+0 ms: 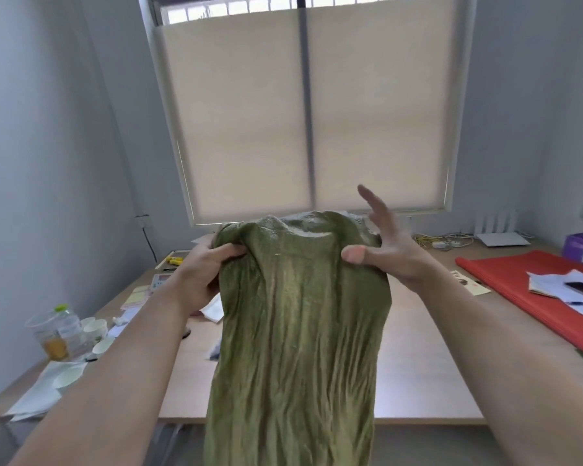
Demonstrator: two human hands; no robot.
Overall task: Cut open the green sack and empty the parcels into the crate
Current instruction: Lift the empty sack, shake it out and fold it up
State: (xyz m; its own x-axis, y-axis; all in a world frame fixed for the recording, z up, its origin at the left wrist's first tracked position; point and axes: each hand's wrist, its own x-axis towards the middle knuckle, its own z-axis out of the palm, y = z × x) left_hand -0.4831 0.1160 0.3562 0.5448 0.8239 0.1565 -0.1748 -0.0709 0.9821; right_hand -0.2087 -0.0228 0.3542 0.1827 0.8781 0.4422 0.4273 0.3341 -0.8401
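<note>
- A long wooden desk (418, 364) is seen stretching toward a window covered by pale roller blinds (303, 112).
- The green sack (300, 331) is held up in the air over the near part of the desk, in front of the camera; it hangs limp and creased, its lower end running out of the bottom of the view.
- A red sheet (519, 284) is laid on the right side of the desk, with loose papers (559, 287) resting on it.
- The left hand (202, 277) is closed on the sack's upper left corner, the cloth bunched between thumb and curled fingers.
- The right hand (381, 243) is mostly spread: the thumb is pressed on the front of the sack's upper right corner, while the fingers are splayed up and apart behind it; whether they touch the cloth cannot be told.
- A clear plastic bottle (61, 331) with a green cap is stood at the desk's left edge, just beside several white paper cups (96, 327).
</note>
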